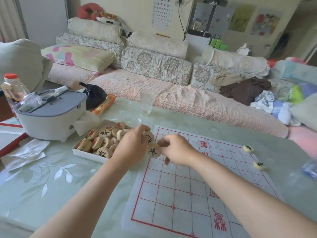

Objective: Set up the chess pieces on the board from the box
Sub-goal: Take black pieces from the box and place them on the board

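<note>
So we're mid-transfer: left hand [132, 145] grips one black piece [148, 136], right hand [177, 150] pinches a second piece [154, 151], both probably needing board [171, 186] spots next.

E shapes on the eye chart [162, 12]; black 卒 on a chess piece [153, 152].

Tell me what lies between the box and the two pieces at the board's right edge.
In the head view: the left hand holding a black-marked piece, the right hand pinching a second piece, then bare squares of the board.
</note>
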The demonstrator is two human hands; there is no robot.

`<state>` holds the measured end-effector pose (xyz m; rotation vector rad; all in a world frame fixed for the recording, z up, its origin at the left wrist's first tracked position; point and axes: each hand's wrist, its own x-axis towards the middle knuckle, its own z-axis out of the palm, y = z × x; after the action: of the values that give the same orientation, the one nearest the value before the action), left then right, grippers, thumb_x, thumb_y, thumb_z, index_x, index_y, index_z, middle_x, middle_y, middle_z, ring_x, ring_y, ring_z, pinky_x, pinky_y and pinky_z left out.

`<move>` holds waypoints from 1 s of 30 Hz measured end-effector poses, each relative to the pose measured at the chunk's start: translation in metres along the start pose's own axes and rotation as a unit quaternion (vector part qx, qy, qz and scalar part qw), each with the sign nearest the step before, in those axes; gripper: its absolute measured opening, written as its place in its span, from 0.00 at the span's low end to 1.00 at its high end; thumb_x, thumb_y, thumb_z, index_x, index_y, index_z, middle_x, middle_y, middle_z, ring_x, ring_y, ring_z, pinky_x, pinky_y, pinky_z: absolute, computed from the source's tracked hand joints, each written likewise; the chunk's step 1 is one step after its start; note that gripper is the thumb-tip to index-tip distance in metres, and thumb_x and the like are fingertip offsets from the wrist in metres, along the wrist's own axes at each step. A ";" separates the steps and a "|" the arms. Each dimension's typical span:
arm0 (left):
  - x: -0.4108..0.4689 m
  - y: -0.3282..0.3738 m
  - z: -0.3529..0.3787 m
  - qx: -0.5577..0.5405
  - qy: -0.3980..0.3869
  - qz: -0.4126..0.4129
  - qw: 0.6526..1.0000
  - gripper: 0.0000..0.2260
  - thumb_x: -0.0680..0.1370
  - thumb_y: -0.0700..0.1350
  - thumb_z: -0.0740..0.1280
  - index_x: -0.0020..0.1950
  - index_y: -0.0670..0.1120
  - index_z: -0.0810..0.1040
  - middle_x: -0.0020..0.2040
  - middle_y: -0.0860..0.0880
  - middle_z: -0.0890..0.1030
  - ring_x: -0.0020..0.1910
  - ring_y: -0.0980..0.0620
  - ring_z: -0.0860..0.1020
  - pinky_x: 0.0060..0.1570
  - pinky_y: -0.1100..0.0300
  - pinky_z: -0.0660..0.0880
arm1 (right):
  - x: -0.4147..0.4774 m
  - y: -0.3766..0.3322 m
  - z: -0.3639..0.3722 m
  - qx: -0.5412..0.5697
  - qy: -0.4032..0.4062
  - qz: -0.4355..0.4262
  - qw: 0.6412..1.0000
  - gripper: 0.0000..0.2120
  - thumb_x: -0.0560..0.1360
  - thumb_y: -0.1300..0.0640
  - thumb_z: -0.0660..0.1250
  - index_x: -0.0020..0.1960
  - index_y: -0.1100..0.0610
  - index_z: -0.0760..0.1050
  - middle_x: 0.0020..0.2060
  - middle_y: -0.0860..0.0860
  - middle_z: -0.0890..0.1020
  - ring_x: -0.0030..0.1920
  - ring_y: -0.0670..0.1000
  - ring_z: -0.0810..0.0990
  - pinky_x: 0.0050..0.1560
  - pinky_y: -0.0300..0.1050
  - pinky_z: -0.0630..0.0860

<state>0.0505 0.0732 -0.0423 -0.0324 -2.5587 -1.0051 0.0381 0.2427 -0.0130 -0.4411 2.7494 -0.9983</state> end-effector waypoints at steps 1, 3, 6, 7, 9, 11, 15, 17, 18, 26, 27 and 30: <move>-0.003 0.009 0.010 0.000 -0.020 0.021 1.000 0.12 0.79 0.44 0.58 0.61 0.53 0.73 0.53 0.51 0.78 0.50 0.51 0.74 0.45 0.58 0.69 | -0.009 0.015 -0.008 0.001 0.013 0.011 1.000 0.06 0.78 0.50 0.67 0.51 0.52 0.79 0.44 0.47 0.84 0.30 0.50 0.84 0.31 0.40 0.72; -0.009 0.028 0.030 0.002 -0.063 0.045 0.997 0.11 0.79 0.43 0.58 0.60 0.53 0.72 0.51 0.52 0.77 0.46 0.52 0.75 0.42 0.58 0.71 | -0.028 0.046 -0.025 0.003 0.039 0.034 0.999 0.07 0.79 0.52 0.66 0.57 0.50 0.76 0.43 0.48 0.82 0.29 0.51 0.84 0.32 0.41 0.72; -0.020 0.057 0.061 -0.015 -0.119 0.066 0.991 0.10 0.80 0.44 0.59 0.58 0.53 0.72 0.52 0.53 0.78 0.44 0.53 0.75 0.41 0.58 0.73 | -0.060 0.092 -0.052 -0.005 0.068 0.077 0.995 0.08 0.80 0.53 0.65 0.60 0.47 0.75 0.42 0.50 0.81 0.29 0.50 0.82 0.34 0.42 0.74; -0.024 0.068 0.072 -0.026 -0.134 0.073 0.988 0.09 0.80 0.44 0.59 0.57 0.54 0.73 0.53 0.53 0.78 0.46 0.53 0.75 0.42 0.59 0.73 | -0.071 0.105 -0.062 -0.004 0.075 0.092 0.993 0.08 0.81 0.55 0.65 0.59 0.47 0.76 0.44 0.51 0.80 0.29 0.50 0.81 0.33 0.42 0.74; -0.035 0.090 0.092 -0.046 -0.167 0.083 0.981 0.09 0.80 0.44 0.59 0.57 0.54 0.73 0.54 0.54 0.77 0.46 0.54 0.75 0.42 0.61 0.73 | -0.092 0.128 -0.080 -0.001 0.085 0.119 0.989 0.09 0.80 0.59 0.63 0.56 0.48 0.77 0.43 0.51 0.78 0.30 0.50 0.78 0.28 0.39 0.71; -0.048 0.110 0.110 -0.058 -0.199 0.093 0.974 0.10 0.80 0.44 0.59 0.58 0.55 0.72 0.54 0.54 0.77 0.45 0.55 0.76 0.38 0.63 0.72 | -0.111 0.148 -0.095 -0.014 0.075 0.139 0.987 0.13 0.79 0.63 0.60 0.55 0.47 0.77 0.40 0.49 0.76 0.33 0.49 0.74 0.29 0.38 0.69; -0.075 0.132 0.141 -0.074 -0.273 0.096 0.954 0.11 0.80 0.45 0.59 0.56 0.60 0.73 0.51 0.55 0.78 0.42 0.54 0.79 0.33 0.62 0.76 | -0.145 0.181 -0.110 -0.035 0.016 0.158 0.987 0.10 0.79 0.57 0.62 0.56 0.49 0.79 0.45 0.50 0.81 0.34 0.46 0.73 0.34 0.37 0.67; -0.087 0.135 0.151 -0.058 -0.299 0.096 0.948 0.10 0.80 0.46 0.60 0.55 0.61 0.74 0.51 0.55 0.78 0.43 0.55 0.79 0.37 0.61 0.78 | -0.154 0.190 -0.112 -0.045 -0.012 0.156 0.987 0.08 0.79 0.53 0.64 0.55 0.49 0.80 0.46 0.50 0.82 0.34 0.44 0.72 0.35 0.38 0.66; -0.090 0.136 0.154 -0.044 -0.305 0.095 0.947 0.11 0.80 0.46 0.60 0.55 0.62 0.75 0.51 0.56 0.78 0.44 0.56 0.79 0.38 0.61 0.78 | -0.157 0.193 -0.111 -0.051 -0.023 0.153 0.987 0.07 0.79 0.52 0.65 0.55 0.49 0.80 0.46 0.49 0.82 0.33 0.44 0.71 0.35 0.38 0.65; -0.087 0.142 0.151 0.020 -0.329 0.100 0.939 0.16 0.77 0.48 0.67 0.64 0.58 0.73 0.54 0.56 0.74 0.49 0.57 0.76 0.45 0.64 0.77 | -0.160 0.195 -0.106 -0.084 -0.062 0.144 0.984 0.23 0.71 0.48 0.74 0.65 0.43 0.73 0.49 0.42 0.77 0.46 0.46 0.76 0.41 0.39 0.71; -0.087 0.143 0.150 0.028 -0.343 0.099 0.934 0.19 0.75 0.49 0.70 0.65 0.57 0.72 0.55 0.56 0.73 0.50 0.56 0.76 0.46 0.64 0.77 | -0.160 0.196 -0.105 -0.092 -0.065 0.138 0.984 0.26 0.70 0.49 0.75 0.66 0.43 0.72 0.51 0.43 0.77 0.46 0.46 0.76 0.40 0.39 0.71; -0.087 0.145 0.151 0.046 -0.358 0.102 0.927 0.24 0.71 0.50 0.73 0.66 0.55 0.73 0.57 0.57 0.71 0.52 0.55 0.75 0.46 0.67 0.74 | -0.160 0.198 -0.098 -0.114 -0.048 0.123 0.985 0.25 0.72 0.52 0.75 0.66 0.45 0.72 0.61 0.47 0.76 0.54 0.48 0.75 0.47 0.42 0.73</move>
<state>0.1016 0.2908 -0.0803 -0.7527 -3.1485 -0.8993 0.1193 0.4993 -0.0561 -0.1694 2.7557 -0.5912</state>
